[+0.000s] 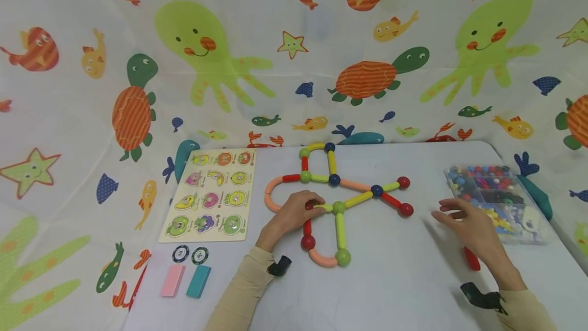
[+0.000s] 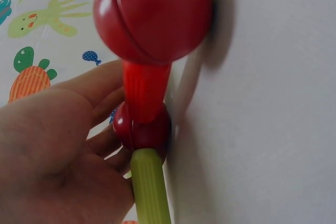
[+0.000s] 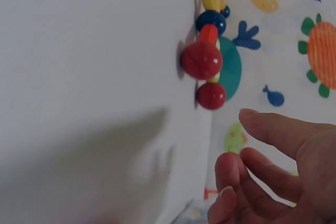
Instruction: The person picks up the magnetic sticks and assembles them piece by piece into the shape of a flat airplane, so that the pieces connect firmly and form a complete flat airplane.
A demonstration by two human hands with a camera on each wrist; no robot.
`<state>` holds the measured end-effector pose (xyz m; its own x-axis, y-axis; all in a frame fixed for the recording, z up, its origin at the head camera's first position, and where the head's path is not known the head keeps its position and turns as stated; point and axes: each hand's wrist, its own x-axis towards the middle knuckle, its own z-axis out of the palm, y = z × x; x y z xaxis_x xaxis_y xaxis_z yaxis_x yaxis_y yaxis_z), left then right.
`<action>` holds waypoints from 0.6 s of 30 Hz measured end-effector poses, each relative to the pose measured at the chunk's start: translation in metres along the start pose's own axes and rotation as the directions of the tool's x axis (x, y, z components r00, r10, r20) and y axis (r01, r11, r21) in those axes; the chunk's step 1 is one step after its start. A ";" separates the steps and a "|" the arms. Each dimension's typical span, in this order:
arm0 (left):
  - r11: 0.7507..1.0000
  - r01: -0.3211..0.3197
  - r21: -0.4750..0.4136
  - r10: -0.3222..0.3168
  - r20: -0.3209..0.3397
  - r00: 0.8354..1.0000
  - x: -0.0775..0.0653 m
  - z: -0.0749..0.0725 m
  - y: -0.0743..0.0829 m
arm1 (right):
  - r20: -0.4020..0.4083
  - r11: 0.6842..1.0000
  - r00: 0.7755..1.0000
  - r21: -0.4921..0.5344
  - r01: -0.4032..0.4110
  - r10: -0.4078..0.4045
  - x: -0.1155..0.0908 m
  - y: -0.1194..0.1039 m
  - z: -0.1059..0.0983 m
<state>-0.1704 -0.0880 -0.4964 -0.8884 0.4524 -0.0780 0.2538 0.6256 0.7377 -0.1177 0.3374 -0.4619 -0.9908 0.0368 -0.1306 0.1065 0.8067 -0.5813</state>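
On the white table lies a shape of magnetic sticks and balls. My left hand (image 1: 291, 212) holds a red ball (image 2: 140, 129) at its left side, where a red stick (image 2: 146, 90) and a light green stick (image 2: 150, 187) meet. That ball is partly hidden by the fingers in the head view. Below it are another red ball (image 1: 308, 242), a curved pink stick (image 1: 323, 258) and a green ball (image 1: 343, 257). My right hand (image 1: 473, 229) hovers with loosely bent fingers and nothing in them, between the shape's red end balls (image 1: 406, 210) and the parts box.
A clear compartment box (image 1: 491, 197) with small colourful parts stands at the right. One loose red stick (image 1: 471, 259) lies by the right wrist. At the left are a fruit puzzle board (image 1: 250, 193), two round chips (image 1: 199, 255), a pink block (image 1: 172, 281) and a teal block (image 1: 199, 282).
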 end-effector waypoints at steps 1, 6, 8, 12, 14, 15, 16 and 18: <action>1.000 0.001 0.000 -0.001 0.000 1.000 0.000 0.000 0.000 | 0.005 1.000 1.000 -0.001 -0.020 0.020 -0.002 0.003 -0.002; 1.000 0.005 -0.004 -0.005 -0.006 1.000 0.000 -0.001 0.001 | 0.014 0.992 0.992 -0.036 -0.123 0.123 -0.013 0.015 -0.011; 1.000 0.002 -0.003 -0.002 -0.011 1.000 -0.001 -0.001 0.000 | 0.012 0.986 0.987 -0.043 -0.159 0.160 -0.018 0.020 -0.014; 1.000 -0.003 -0.003 0.003 -0.015 1.000 -0.001 0.000 0.000 | -0.007 0.975 0.977 -0.052 -0.215 0.215 -0.027 0.029 -0.018; 1.000 -0.005 -0.006 0.005 -0.014 1.000 -0.001 0.000 -0.001 | -0.015 0.970 0.971 -0.058 -0.237 0.237 -0.032 0.033 -0.020; 1.000 -0.005 -0.007 0.005 -0.013 1.000 0.000 0.001 -0.001 | -0.020 0.968 0.969 -0.061 -0.245 0.244 -0.035 0.035 -0.020; 1.000 -0.005 -0.007 0.005 -0.012 1.000 0.000 0.001 -0.001 | -0.023 0.966 0.968 -0.061 -0.252 0.251 -0.037 0.036 -0.021; 1.000 -0.008 -0.012 0.008 -0.010 1.000 0.000 0.002 0.000 | -0.017 0.960 0.962 -0.059 -0.272 0.272 -0.041 0.040 -0.022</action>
<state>-0.1700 -0.0868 -0.4974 -0.8900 0.4513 -0.0652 0.2569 0.6144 0.7460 -0.0742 0.3806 -0.4620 -0.9258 0.2648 -0.2698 0.3673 0.7992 -0.4757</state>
